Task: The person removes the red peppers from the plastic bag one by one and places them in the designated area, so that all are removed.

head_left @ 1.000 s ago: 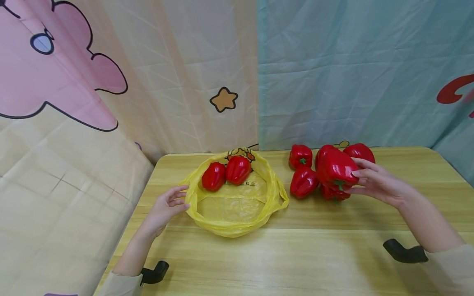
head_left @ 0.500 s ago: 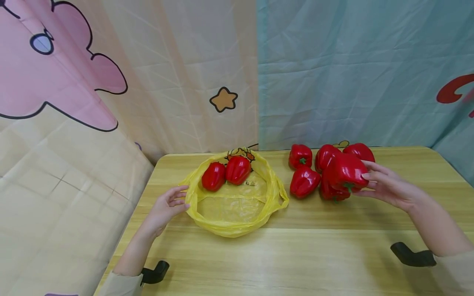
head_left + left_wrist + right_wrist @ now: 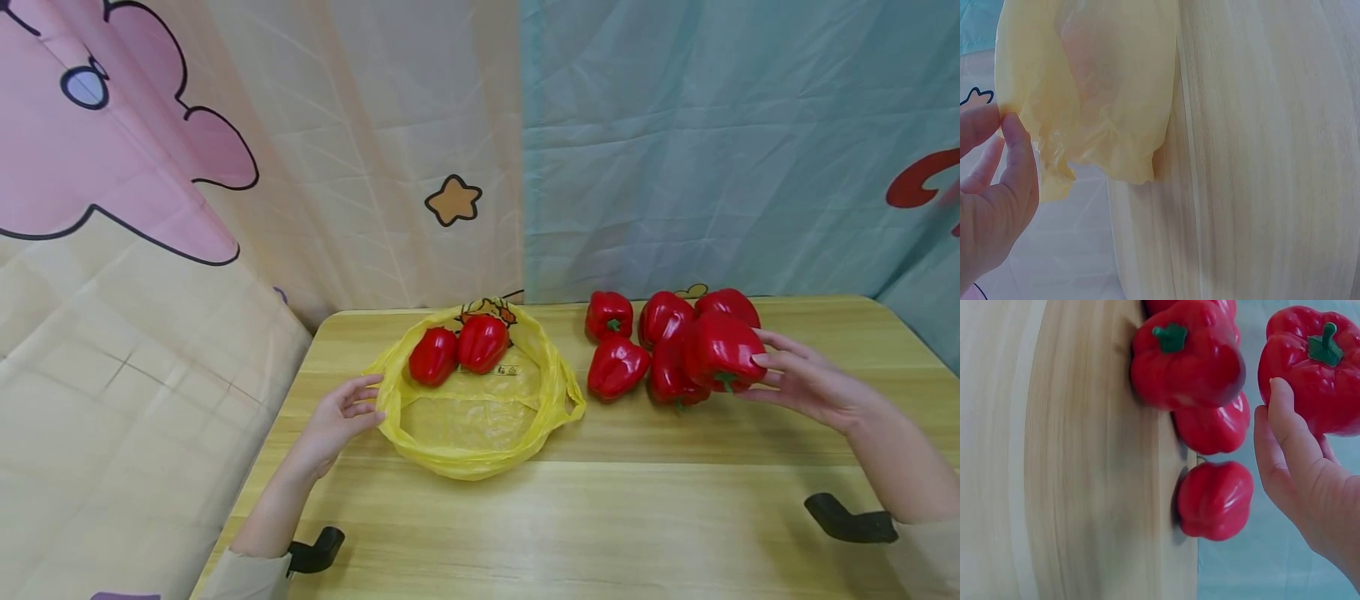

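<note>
My left hand (image 3: pixel 347 419) pinches the left rim of a yellow plastic bag (image 3: pixel 468 467), thumb and fingertip meeting on the film (image 3: pixel 1119 119) in the left wrist view. The bag stands wide open, and two red bell peppers (image 3: pixel 482 344) lie inside toward its back. At the right, my right hand (image 3: pixel 813 383) grips another red bell pepper (image 3: pixel 724 350) from its right side, green stem toward me. In the right wrist view this held pepper (image 3: pixel 1310 375) is raised off the table. It partly covers the group of peppers behind it in the head view.
Several more red bell peppers (image 3: pixel 618 368) sit close together on the wooden table (image 3: pixel 525 533), right of the bag. A printed curtain (image 3: pixel 645 150) hangs along the table's back edge. Black wrist mounts (image 3: pixel 851 518) show on both forearms.
My right hand has moved to the right with the held pepper, uncovering more of the pepper behind it. The left hand and the bag stay where they were.
</note>
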A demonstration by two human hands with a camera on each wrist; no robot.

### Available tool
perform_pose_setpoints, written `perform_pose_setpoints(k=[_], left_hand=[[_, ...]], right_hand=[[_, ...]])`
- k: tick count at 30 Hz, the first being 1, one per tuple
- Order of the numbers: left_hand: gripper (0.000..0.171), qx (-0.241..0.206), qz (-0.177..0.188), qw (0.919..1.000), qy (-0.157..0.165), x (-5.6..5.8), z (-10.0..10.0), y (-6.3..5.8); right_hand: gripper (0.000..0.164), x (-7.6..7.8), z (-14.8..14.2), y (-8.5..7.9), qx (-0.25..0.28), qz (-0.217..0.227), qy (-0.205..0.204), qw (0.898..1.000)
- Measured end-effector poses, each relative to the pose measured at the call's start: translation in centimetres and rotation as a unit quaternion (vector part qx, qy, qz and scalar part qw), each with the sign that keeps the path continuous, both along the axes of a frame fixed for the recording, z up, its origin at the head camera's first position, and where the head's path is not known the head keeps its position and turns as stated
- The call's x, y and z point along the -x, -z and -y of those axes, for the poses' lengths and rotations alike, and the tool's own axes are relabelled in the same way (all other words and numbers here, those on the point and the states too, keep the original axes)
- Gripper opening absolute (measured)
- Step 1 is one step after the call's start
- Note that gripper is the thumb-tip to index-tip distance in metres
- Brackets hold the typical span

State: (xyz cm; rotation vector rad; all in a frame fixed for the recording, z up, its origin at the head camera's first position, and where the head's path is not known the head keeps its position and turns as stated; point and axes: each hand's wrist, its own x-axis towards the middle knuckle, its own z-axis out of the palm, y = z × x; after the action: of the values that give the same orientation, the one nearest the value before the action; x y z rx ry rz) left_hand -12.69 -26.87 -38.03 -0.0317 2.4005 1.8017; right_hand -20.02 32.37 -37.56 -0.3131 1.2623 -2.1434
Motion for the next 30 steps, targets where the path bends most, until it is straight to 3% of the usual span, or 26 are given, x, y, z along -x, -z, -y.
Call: perform_pose_setpoints(k=[8,16,30], left_hand=[[0.056,0.0,0.001,1.0,0.0,0.0,0.0,0.0],[0.055,-0.003,-0.001,1.0,0.0,0.0,0.1,0.0],[0.055,-0.002,-0.002,1.0,-0.002,-0.1,0.1,0.1]], right_hand=[[0.047,0.0,-1.5,0.6,0.003,-0.005,0.002,1.0],[0.049,0.1,-2.8,1.7,0.06,0.026,-0.01,0.998],[0.05,0.2,-4.3,3.9,0.092,0.057,-0.016,0.994]])
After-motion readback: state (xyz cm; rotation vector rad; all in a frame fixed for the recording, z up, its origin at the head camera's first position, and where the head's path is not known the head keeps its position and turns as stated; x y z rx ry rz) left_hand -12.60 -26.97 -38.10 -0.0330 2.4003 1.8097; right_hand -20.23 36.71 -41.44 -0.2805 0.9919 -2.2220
